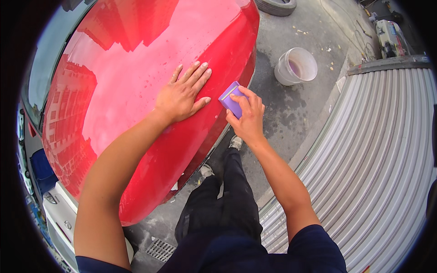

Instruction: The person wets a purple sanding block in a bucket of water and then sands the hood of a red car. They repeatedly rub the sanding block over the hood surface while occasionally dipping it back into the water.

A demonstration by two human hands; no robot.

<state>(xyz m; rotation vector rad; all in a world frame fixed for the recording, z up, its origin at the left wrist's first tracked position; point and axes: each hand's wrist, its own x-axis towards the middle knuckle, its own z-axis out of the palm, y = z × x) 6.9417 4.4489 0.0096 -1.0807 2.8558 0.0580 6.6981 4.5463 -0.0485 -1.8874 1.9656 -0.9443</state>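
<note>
My left hand [181,98] lies flat on the glossy red hood [123,73] of a car, fingers spread. The hood shows water droplets and reflections of buildings. My right hand [248,116] grips a flat purple squeegee-like block [229,101] with a pale strip along it, my fingers curled over its top and side. The block is at the right edge of the hood, just right of my left hand. Whether it touches the paint is hard to tell.
A whitish bucket [296,66] stands on wet concrete right of the hood, with a tire [276,5] farther back. Ribbed metal shutter panels [359,168] fill the right side. A white car [63,218] is at lower left. My legs and shoes are below, near a floor drain [160,249].
</note>
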